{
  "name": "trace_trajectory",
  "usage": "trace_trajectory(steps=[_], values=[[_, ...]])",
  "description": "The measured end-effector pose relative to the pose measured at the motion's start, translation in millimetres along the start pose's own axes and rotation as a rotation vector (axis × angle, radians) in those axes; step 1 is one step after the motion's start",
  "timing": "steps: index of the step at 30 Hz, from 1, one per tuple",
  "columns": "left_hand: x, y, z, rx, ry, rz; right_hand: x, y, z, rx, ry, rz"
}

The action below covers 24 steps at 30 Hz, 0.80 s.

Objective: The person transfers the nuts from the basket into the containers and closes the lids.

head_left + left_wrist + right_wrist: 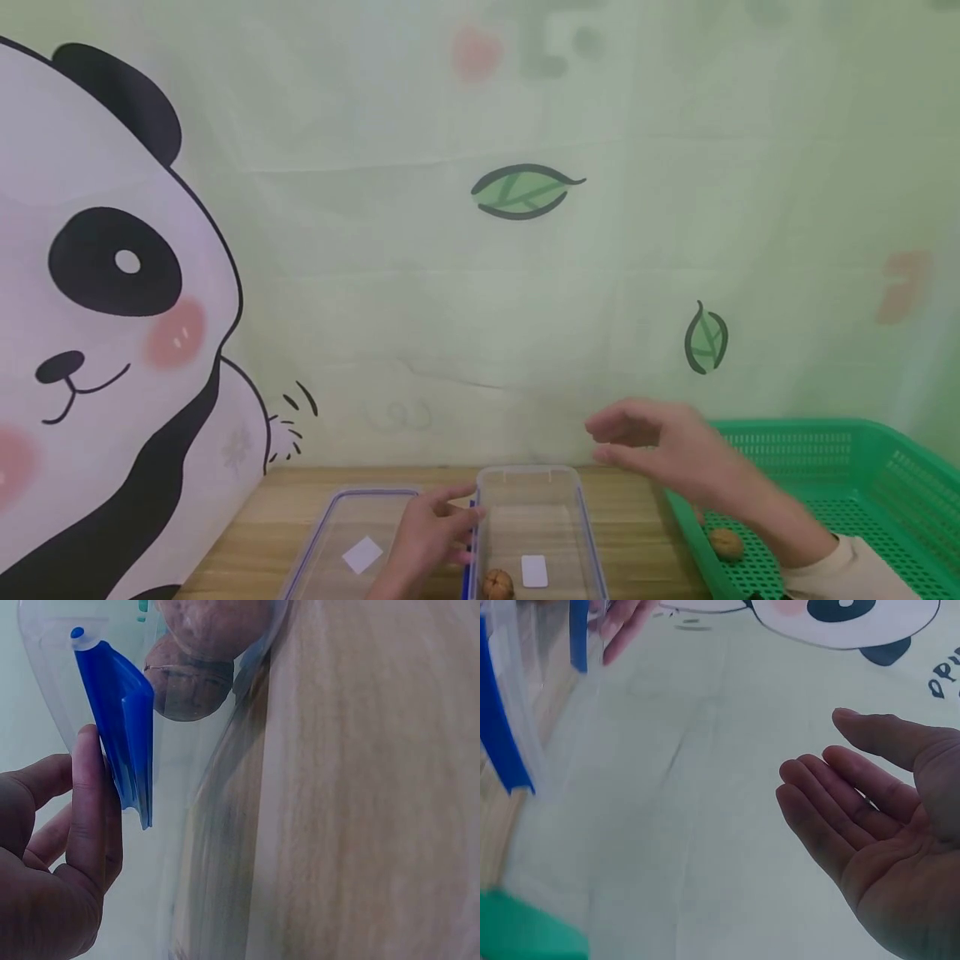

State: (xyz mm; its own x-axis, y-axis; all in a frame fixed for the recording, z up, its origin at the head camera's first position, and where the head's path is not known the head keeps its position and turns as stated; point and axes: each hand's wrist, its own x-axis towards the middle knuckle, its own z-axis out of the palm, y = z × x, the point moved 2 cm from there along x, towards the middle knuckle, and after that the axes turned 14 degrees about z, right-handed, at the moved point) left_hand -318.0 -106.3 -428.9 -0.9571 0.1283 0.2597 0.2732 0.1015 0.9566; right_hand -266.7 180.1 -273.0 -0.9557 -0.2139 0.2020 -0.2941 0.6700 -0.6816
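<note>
A clear plastic box (534, 533) with blue side clips stands upright at the front middle. Inside it lies a walnut (498, 585); two walnuts (189, 686) show through its wall in the left wrist view. My left hand (435, 529) rests its fingertips on the box's left side, beside a blue clip (120, 720) that hangs down. My right hand (678, 450) is in the air between the box and a green basket (787, 429), its palm empty and fingers loosely bent in the right wrist view. Another walnut (726, 544) lies in the basket.
The clear lid (311, 554), with a blue seal and a white label (363, 555), lies on the wooden table (637, 533) left of the box. A second white label (535, 572) shows on the box. Behind everything hangs a pale green cloth (420, 317) with a panda print.
</note>
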Motion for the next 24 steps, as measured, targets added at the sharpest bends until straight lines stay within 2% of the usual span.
trace_trajectory(steps=[8, 15, 24], values=[[-1.4, 3.1, -0.5, -0.004, -0.001, 0.019, 7.3, 23.6, -26.4, -0.034, 0.012, 0.002], [-0.6, 2.2, 0.1, 0.005, -0.002, 0.012, 17.0, 51.7, -46.3, -0.054, -0.016, -0.021], [0.6, 0.3, 0.5, 0.006, 0.000, -0.013, 25.8, 85.5, -62.3, -0.110, -0.012, 0.008]])
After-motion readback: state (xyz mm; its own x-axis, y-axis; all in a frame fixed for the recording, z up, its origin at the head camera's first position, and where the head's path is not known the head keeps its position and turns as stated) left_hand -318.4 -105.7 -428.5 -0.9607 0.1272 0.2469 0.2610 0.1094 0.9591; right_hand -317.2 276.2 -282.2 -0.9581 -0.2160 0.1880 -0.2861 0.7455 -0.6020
